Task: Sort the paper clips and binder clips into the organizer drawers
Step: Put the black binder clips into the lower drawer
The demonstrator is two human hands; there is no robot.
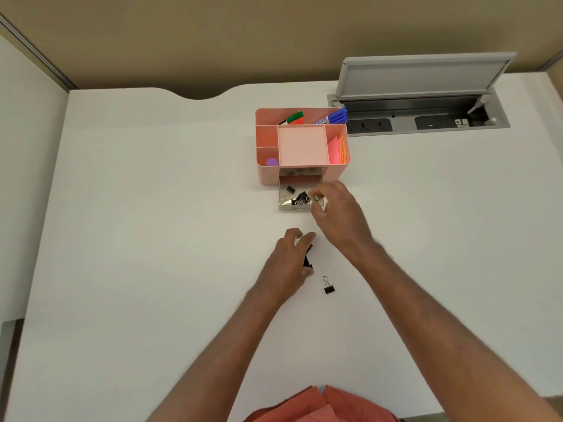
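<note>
A pink desk organizer (268, 175) stands at the middle back of the white desk. Its lower drawer (285, 204) is pulled out toward me and holds several black binder clips (300, 197). My right hand (338, 214) hovers over the drawer's right side, its fingertips pinching the wire handle of a binder clip. My left hand (289, 260) rests on the desk nearer me, closed over black binder clips (307, 260) that are mostly hidden beneath it. One more black binder clip (328, 286) lies loose on the desk just right of that hand.
Markers (332, 117), pink sticky notes and a purple round item fill the organizer's top compartments. An open grey power-socket hatch (426, 114) sits at the back right. A notch cuts the desk's back edge, with beige partition walls behind it. Orange-red fabric lies at the near edge.
</note>
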